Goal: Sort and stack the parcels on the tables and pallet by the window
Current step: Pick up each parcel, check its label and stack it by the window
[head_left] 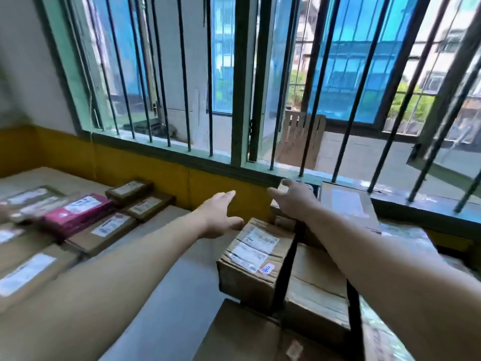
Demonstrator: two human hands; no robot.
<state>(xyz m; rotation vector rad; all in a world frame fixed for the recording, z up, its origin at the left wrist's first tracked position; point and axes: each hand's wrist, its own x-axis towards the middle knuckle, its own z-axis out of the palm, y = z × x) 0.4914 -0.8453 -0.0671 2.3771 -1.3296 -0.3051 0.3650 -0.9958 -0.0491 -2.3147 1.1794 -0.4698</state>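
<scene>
Fingers of left hand [220, 213] straight, spread, above labelled carton [256, 259]. Right hand [292, 198] fingers extended over rear parcel [348, 204].

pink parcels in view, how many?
1. The pink parcel lies on the left table among brown boxes, its white label facing up. The left edge is blurred, so others may be hidden there.

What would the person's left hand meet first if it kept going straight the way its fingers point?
Probably the yellow lower wall under the green window sill: the open left hand points there with nothing between, though depth is unclear.
</scene>
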